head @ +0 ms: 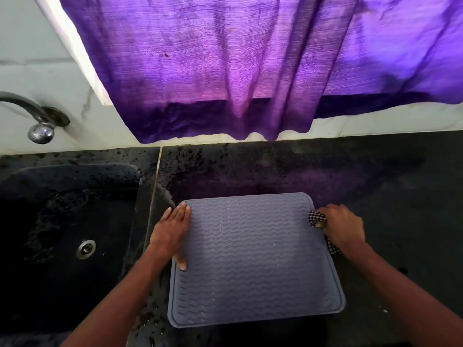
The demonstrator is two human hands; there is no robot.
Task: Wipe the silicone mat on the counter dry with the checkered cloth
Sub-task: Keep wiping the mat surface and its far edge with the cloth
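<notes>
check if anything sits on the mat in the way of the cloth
Nothing visible does. The cloth in the right hand is at the mat's right edge; only the left hand rests on its left edge.

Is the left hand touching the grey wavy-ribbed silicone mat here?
Touching. The head view shows the left hand lying flat, its fingers and thumb overlapping the grey wavy-ribbed silicone mat's left edge.

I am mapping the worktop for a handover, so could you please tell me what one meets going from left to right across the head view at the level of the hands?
Sink → left hand, flat on the mat's left edge → silicone mat → checkered cloth → right hand, closed on the cloth → bare counter.
</notes>
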